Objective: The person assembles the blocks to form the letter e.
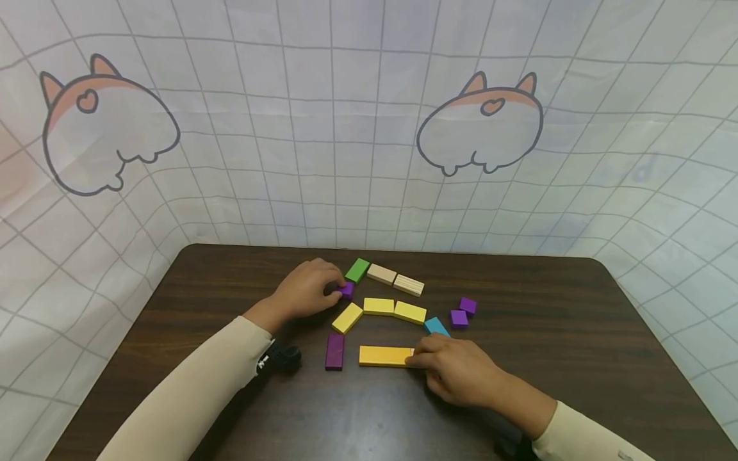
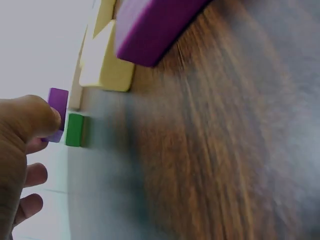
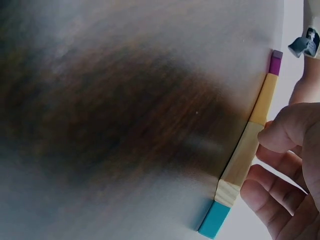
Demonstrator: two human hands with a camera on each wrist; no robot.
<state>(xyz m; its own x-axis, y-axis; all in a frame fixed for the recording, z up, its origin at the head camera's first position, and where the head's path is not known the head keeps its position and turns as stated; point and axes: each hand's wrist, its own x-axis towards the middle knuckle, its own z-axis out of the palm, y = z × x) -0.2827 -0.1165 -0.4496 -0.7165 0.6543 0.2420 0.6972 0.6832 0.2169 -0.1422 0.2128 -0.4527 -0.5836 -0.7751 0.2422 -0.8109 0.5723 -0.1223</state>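
Note:
My left hand (image 1: 305, 288) pinches a small purple block (image 2: 58, 101) between thumb and fingers, beside the lower end of a green block (image 1: 357, 270). At the front, my right hand (image 1: 464, 371) has thumb and fingertips on a plain wooden block (image 3: 242, 160), mostly hidden under the hand in the head view. That block lies end to end with a long yellow block (image 1: 385, 356). A blue block (image 1: 436, 326) shows just past the right knuckles. Paler yellow blocks (image 1: 378, 306) form an arc between the hands, and a dark purple block (image 1: 334, 351) lies at its left end.
Two light wooden blocks (image 1: 382, 274) continue rightward from the green one. A pair of small purple blocks (image 1: 459, 319) lies to the right, touching or nearly so. The dark wooden table (image 1: 548, 307) meets a gridded white curtain (image 1: 357, 128) at its back edge.

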